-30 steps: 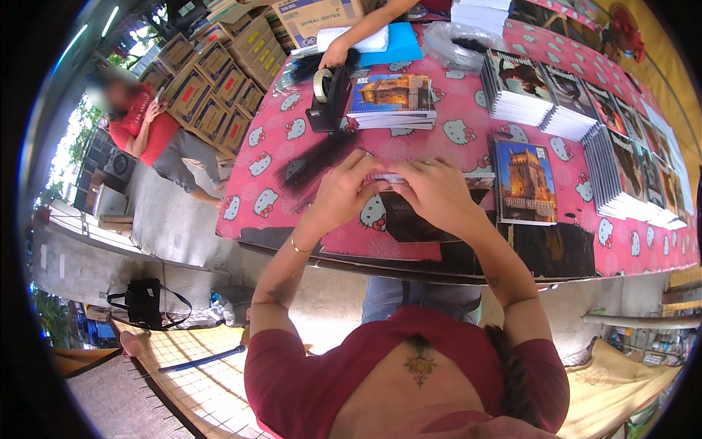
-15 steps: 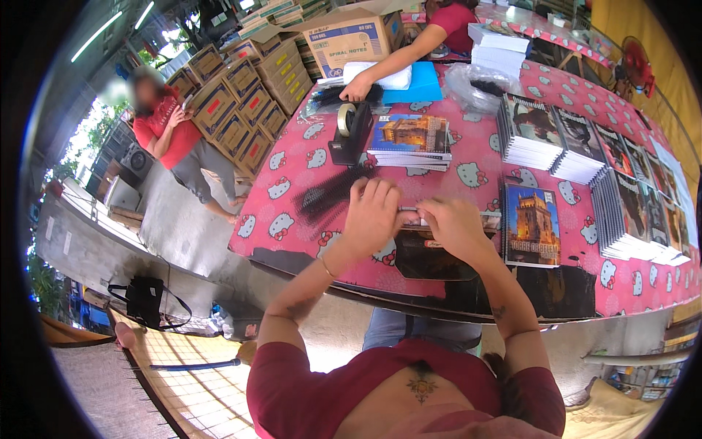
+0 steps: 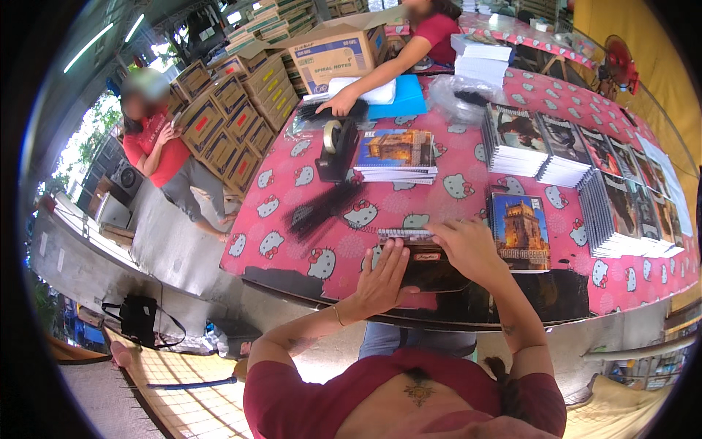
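Dark spiral-bound notebook [image 3: 424, 257] at near table edge, on pink cartoon-print tablecloth [image 3: 468, 157]. Left hand [image 3: 384, 274] now flat on cover, fingers spread; right hand [image 3: 468, 247] has shifted onto binding, fingers curled, grip probably light.

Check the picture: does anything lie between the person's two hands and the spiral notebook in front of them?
Nothing does. The left hand lies flat on the spiral notebook, and the right hand rests on its far edge. The bundle of black coils lies off to the left.
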{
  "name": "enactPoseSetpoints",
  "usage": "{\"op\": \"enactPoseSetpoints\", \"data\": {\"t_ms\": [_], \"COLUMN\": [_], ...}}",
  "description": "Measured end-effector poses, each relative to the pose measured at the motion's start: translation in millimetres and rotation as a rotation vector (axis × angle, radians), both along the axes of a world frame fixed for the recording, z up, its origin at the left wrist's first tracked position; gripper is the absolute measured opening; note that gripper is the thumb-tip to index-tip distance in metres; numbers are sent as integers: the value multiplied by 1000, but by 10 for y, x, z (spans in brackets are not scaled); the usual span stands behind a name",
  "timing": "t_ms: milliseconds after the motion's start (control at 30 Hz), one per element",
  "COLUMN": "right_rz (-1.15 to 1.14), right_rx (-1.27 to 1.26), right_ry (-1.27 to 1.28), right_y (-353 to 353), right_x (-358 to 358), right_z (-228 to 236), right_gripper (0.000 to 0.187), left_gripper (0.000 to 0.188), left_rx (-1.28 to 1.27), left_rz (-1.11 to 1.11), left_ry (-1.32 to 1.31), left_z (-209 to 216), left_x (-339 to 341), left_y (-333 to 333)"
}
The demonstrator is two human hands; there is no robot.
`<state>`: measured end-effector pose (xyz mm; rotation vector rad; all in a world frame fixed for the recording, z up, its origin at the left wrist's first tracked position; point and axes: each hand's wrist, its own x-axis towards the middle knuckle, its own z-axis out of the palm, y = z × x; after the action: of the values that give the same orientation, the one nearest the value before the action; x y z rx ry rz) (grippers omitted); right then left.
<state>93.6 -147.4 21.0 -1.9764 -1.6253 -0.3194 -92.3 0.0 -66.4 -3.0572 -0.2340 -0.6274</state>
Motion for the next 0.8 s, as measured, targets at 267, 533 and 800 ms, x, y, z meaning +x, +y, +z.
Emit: {"op": "enactPoseSetpoints", "data": {"t_ms": [267, 533, 800], "right_rz": [-2, 21, 3], "right_rx": [-64, -31, -78], "right_ry": [44, 65, 102], "right_y": [-143, -152, -134], "right_x": [125, 141, 143], "right_z": [-51, -47, -70], "right_gripper": [24, 24, 37], "left_gripper": [92, 88, 84], "left_rx": [32, 25, 96], "left_rz": [-126, -87, -174], "left_ry": [-79, 6, -60], "left_z": [322, 376, 149], "left_x": [189, 378, 346], "left_y": [-176, -113, -179]}}
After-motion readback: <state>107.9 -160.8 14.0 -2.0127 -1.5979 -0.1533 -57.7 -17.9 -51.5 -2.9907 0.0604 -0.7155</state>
